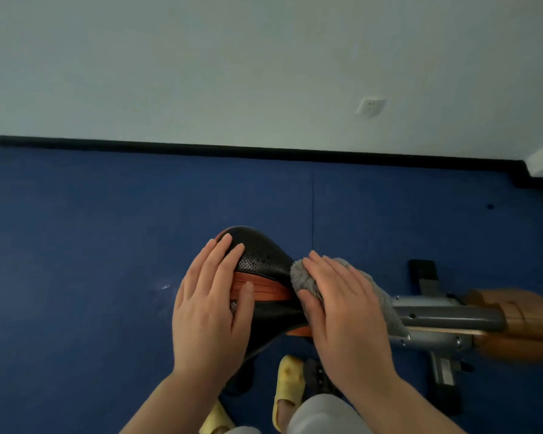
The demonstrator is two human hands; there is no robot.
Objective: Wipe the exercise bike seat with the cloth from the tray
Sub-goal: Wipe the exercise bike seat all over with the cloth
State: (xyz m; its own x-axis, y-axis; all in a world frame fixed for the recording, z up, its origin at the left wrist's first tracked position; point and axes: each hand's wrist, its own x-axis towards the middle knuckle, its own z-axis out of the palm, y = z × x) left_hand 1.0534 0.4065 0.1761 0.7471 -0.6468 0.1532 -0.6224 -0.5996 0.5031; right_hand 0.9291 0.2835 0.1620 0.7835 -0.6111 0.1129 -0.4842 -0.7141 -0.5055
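Observation:
The exercise bike seat (265, 264) is black and perforated with an orange stripe, at the centre of the view. My left hand (209, 308) lies flat on its left side, fingers apart, holding nothing. My right hand (342, 311) presses flat on a grey fluffy cloth (303, 275) that covers the seat's right side. The cloth pokes out beyond my fingers and trails right along the frame. The tray is out of view.
The bike's grey metal frame (445, 314) and orange-brown body (521, 324) extend to the right. Blue floor mat (107, 230) all around, white wall with a socket (370, 107) behind. My feet in yellow slippers (287, 386) stand below the seat.

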